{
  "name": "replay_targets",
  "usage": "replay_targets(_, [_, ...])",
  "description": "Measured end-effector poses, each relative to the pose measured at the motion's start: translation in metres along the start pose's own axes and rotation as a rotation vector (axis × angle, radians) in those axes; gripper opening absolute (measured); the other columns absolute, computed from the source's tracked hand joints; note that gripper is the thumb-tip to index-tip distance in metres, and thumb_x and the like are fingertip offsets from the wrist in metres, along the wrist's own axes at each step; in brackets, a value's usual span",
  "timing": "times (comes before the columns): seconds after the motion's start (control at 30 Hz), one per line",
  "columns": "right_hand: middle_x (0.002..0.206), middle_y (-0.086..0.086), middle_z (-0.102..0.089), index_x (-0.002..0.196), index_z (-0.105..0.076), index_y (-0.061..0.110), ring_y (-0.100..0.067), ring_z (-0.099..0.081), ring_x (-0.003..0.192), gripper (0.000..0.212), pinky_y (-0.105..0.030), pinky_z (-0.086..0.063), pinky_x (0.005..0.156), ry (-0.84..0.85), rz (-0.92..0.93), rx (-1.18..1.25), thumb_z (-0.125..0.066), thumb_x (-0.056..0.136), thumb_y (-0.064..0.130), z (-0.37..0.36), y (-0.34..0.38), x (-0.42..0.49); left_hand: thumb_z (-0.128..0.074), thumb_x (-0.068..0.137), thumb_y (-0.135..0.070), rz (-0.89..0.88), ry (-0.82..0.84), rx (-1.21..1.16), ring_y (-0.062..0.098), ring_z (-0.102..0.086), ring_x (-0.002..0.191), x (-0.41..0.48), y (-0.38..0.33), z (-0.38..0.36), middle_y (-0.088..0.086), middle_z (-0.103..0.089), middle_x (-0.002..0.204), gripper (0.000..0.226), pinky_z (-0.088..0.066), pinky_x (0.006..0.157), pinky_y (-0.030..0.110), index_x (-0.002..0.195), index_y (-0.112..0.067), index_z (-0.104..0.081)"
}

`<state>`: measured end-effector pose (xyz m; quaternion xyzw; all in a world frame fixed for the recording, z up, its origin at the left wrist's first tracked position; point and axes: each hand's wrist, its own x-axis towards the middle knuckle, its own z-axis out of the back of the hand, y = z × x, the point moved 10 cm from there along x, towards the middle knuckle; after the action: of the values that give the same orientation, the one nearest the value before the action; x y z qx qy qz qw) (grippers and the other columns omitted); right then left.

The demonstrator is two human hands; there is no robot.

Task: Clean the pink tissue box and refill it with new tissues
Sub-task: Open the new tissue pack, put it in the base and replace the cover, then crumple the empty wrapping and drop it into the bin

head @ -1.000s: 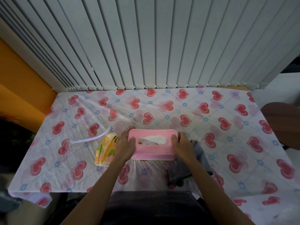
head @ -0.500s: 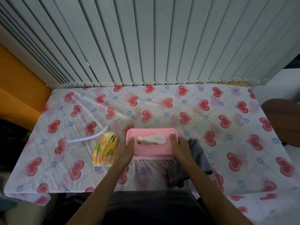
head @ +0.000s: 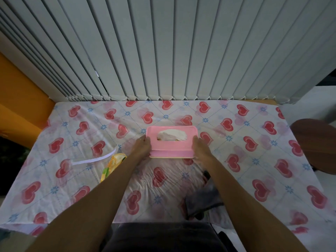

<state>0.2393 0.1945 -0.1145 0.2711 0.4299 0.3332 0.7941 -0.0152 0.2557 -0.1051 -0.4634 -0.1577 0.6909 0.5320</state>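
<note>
The pink tissue box (head: 171, 149) sits upright near the middle of the heart-print tablecloth (head: 254, 160), with white tissue (head: 171, 136) showing through its top slot. My left hand (head: 142, 147) grips the box's left end and my right hand (head: 200, 147) grips its right end. A yellow tissue packet (head: 112, 165) lies to the left, partly hidden by my left forearm. A grey cloth (head: 201, 199) lies near the front edge, partly under my right forearm.
A white strip (head: 94, 159) lies on the cloth left of the yellow packet. Vertical blinds (head: 163, 51) close off the table's far edge. A dark round wooden surface (head: 316, 144) stands beyond the right edge. An orange wall (head: 18, 99) is at the left.
Both hands have pushed the pink box away from me, toward the table's middle. The grey cloth and yellow packet stayed in place and now lie nearer me than the box.
</note>
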Motion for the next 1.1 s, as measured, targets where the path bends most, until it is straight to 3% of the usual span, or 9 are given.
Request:
replay_targets(0.13, [0.127, -0.018, -0.058, 0.134, -0.049, 0.005, -0.035, -0.056, 0.120, 0.059, -0.048, -0.045, 0.102, -0.045, 0.070, -0.022, -0.016, 0.105, 0.044, -0.004, -0.006, -0.005, -0.029, 0.103, -0.037, 0.000, -0.001, -0.022, 0.041, -0.058, 0.114, 0.005, 0.003, -0.005, 0.022, -0.056, 0.130, 0.049, -0.049, 0.097, 0.056, 0.138, -0.010, -0.050])
replay_targets(0.37, [0.121, -0.016, -0.060, 0.132, -0.049, 0.005, -0.033, -0.059, 0.115, 0.061, -0.039, -0.048, 0.089, -0.070, 0.083, -0.071, -0.016, 0.104, 0.048, -0.001, -0.006, -0.008, -0.029, 0.103, -0.041, -0.014, -0.003, -0.089, 0.040, -0.056, 0.116, 0.003, 0.005, -0.007, 0.017, -0.052, 0.136, 0.051, -0.052, 0.094, 0.057, 0.143, -0.015, -0.045])
replay_targets(0.5, [0.123, -0.017, -0.060, 0.133, -0.049, 0.005, -0.033, -0.059, 0.114, 0.064, -0.046, -0.050, 0.097, -0.027, 0.060, -0.077, -0.016, 0.104, 0.050, 0.002, -0.004, -0.010, -0.033, 0.102, -0.038, -0.011, -0.048, -0.095, 0.035, -0.055, 0.118, -0.002, 0.007, -0.006, 0.016, -0.057, 0.133, 0.049, -0.048, 0.100, 0.051, 0.139, -0.013, -0.051])
replay_targets(0.63, [0.133, -0.018, -0.055, 0.140, -0.043, 0.005, -0.036, -0.053, 0.123, 0.065, -0.051, -0.039, 0.108, -0.045, 0.030, -0.116, -0.016, 0.104, 0.051, 0.002, -0.015, -0.019, -0.041, 0.100, -0.033, -0.078, -0.054, -0.103, 0.035, -0.061, 0.111, -0.013, 0.005, 0.003, 0.015, -0.065, 0.122, 0.039, -0.050, 0.097, 0.047, 0.129, -0.014, -0.059])
replay_targets(0.67, [0.133, -0.018, -0.055, 0.139, -0.045, 0.005, -0.037, -0.053, 0.123, 0.062, -0.050, -0.038, 0.109, -0.072, 0.027, -0.110, -0.017, 0.104, 0.048, 0.002, -0.019, -0.022, -0.044, 0.098, -0.033, -0.076, -0.088, -0.130, 0.032, -0.064, 0.107, -0.016, 0.006, 0.012, 0.014, -0.067, 0.119, 0.039, -0.052, 0.095, 0.045, 0.130, -0.016, -0.058])
replay_targets(0.77, [0.128, -0.019, -0.060, 0.130, -0.052, 0.001, -0.034, -0.058, 0.115, 0.051, -0.040, -0.044, 0.100, -0.108, -0.021, -0.122, -0.024, 0.106, 0.037, -0.001, -0.032, -0.034, -0.047, 0.096, -0.024, -0.160, -0.370, -0.127, 0.002, -0.067, 0.086, -0.030, 0.001, 0.068, -0.002, -0.072, 0.102, 0.031, -0.051, 0.078, 0.017, 0.121, -0.019, -0.064])
replay_targets(0.9, [0.114, -0.020, -0.064, 0.116, -0.059, 0.000, -0.036, -0.062, 0.105, 0.040, -0.040, -0.049, 0.089, -0.028, -0.055, -0.187, -0.041, 0.099, 0.031, -0.023, -0.040, -0.052, -0.047, 0.095, -0.019, -0.150, -0.520, -0.087, 0.020, -0.062, 0.102, -0.036, 0.022, 0.127, 0.006, -0.069, 0.118, 0.030, -0.045, 0.085, 0.029, 0.117, -0.014, -0.066])
replay_targets(1.0, [0.106, -0.016, -0.067, 0.108, -0.064, 0.004, -0.034, -0.063, 0.100, 0.033, -0.033, -0.046, 0.077, 0.052, 0.006, -0.245, -0.045, 0.094, 0.028, -0.043, -0.024, -0.065, -0.047, 0.096, -0.022, -0.028, -0.457, 0.036, 0.030, -0.059, 0.116, -0.028, 0.063, 0.141, 0.010, -0.065, 0.127, 0.033, -0.042, 0.099, 0.037, 0.123, -0.012, -0.064])
replay_targets(1.1, [0.106, -0.014, -0.065, 0.107, -0.063, 0.003, -0.032, -0.061, 0.103, 0.030, -0.031, -0.040, 0.076, 0.153, 0.120, -0.291, -0.045, 0.095, 0.024, -0.069, 0.002, -0.079, -0.051, 0.097, -0.032, 0.037, -0.334, 0.135, 0.034, -0.054, 0.124, -0.024, 0.094, 0.137, 0.011, -0.060, 0.134, 0.037, -0.037, 0.105, 0.039, 0.127, -0.014, -0.061])
